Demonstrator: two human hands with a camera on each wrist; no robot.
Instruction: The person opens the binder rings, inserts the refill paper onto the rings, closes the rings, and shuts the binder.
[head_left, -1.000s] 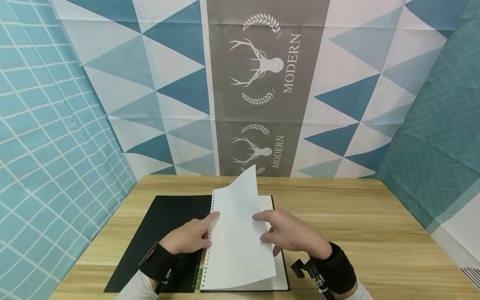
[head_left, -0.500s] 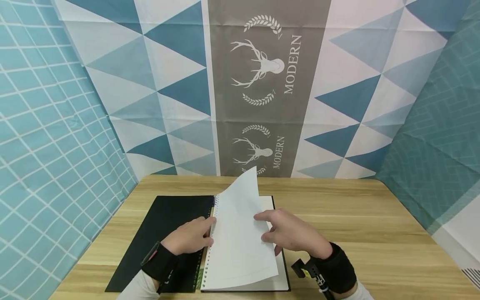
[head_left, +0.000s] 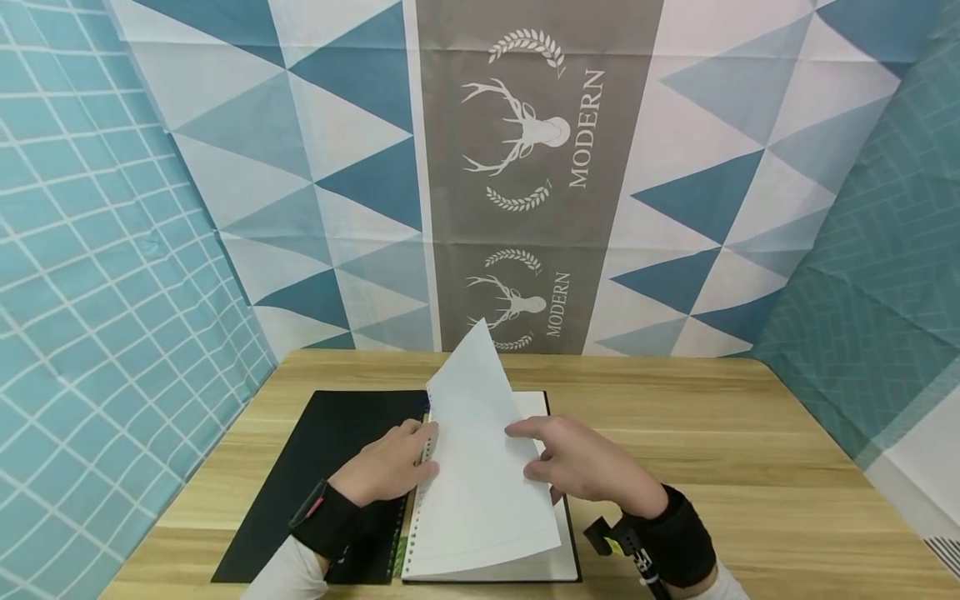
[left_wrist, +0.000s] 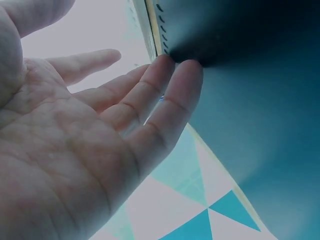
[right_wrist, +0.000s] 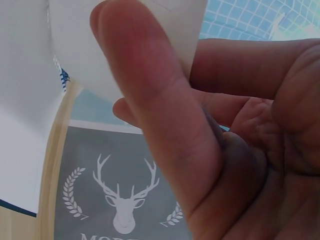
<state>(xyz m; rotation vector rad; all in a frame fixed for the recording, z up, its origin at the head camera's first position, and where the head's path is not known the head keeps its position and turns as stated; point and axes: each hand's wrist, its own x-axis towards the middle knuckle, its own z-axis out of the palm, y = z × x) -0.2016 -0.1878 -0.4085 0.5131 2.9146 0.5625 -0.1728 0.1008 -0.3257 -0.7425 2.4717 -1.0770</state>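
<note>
A white sheet (head_left: 480,492) with small holes punched down its left edge rises from an open loose-leaf notebook, its far corner lifted and bent. Beneath it lie white pages (head_left: 534,405); to the left spreads the black cover (head_left: 330,442). My right hand (head_left: 581,462) pinches the sheet's right edge, and the paper (right_wrist: 182,30) passes between thumb and fingers in the right wrist view. At the punched edge, my left hand (head_left: 390,460) rests its fingertips on the paper. Those fingers (left_wrist: 182,92) look extended in the left wrist view, near the spine.
The notebook lies on a wooden table (head_left: 675,408), near its front edge. Behind stands a patterned cloth backdrop (head_left: 510,167) with triangles and deer heads. Blue checked cloth (head_left: 112,292) hangs at the left, green cloth (head_left: 862,292) at the right. Both wrists wear black straps.
The sheet's far corner has swung left and up a little. My left hand has shifted slightly right, its fingers reaching further over the punched edge. The right hand has hardly moved.
</note>
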